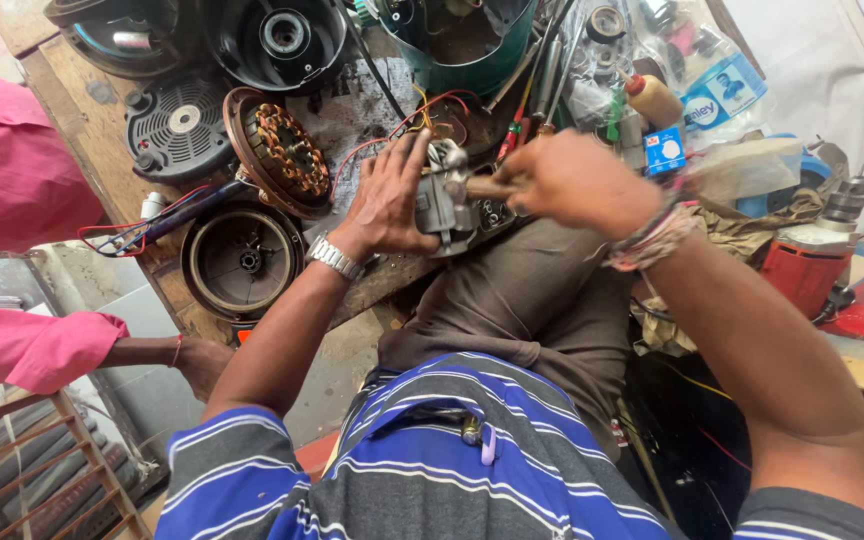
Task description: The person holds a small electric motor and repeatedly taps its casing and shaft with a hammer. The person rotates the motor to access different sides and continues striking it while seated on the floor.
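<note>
— Fingers of the left hand (pixel 389 200) are wrapped tight round a small grey metal motor part (pixel 444 195), held just above the lap at the edge of the desk (pixel 102 130). And the right?

— Right hand (pixel 572 180) is closed on a wooden tool handle (pixel 484 186), its tip set against that part. Looks like prying or driving work; I judge the next move needs a steady left grip and a straight push.

— Containers, biggest first?

— Teal bucket (pixel 472 60) at the top, loose parts and wires inside, too cluttered to sort. Then the round black housing (pixel 242 258), only a hub at its centre. Beside it leans a copper-wound stator (pixel 282 150).
</note>
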